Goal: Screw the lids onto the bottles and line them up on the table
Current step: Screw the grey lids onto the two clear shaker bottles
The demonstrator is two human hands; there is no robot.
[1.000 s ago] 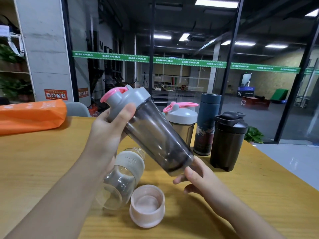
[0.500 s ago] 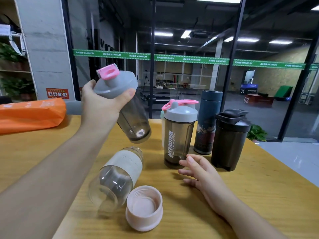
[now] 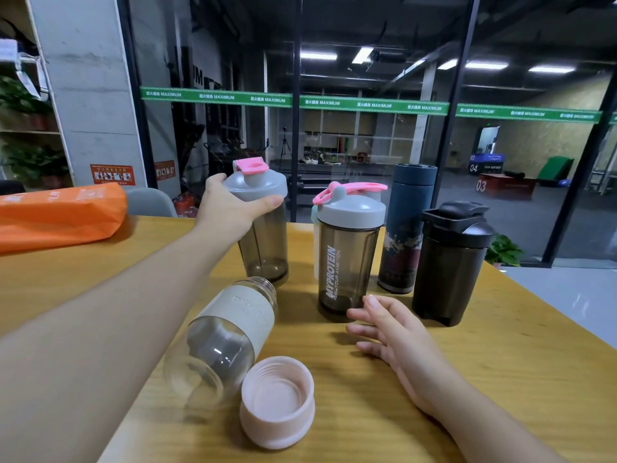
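Smoky plastic shaker with grey-and-pink lid (image 3: 263,225) stands at the row's end, my left hand (image 3: 230,208) gripping its cap; right hand (image 3: 390,332) rests open, empty. Left: clear glass bottle (image 3: 220,339) lying uncapped beside its pink lid (image 3: 277,401).

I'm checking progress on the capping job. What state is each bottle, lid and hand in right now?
Held shaker: upright, lidded.
MYPROTEIN shaker: upright, lidded.
Blue flask: upright, capped.
Black shaker: upright, lidded.
Clear bottle: lying down, uncapped.
Pink lid: off, upside down.
Left hand: gripping the held shaker's lid.
Right hand: open.
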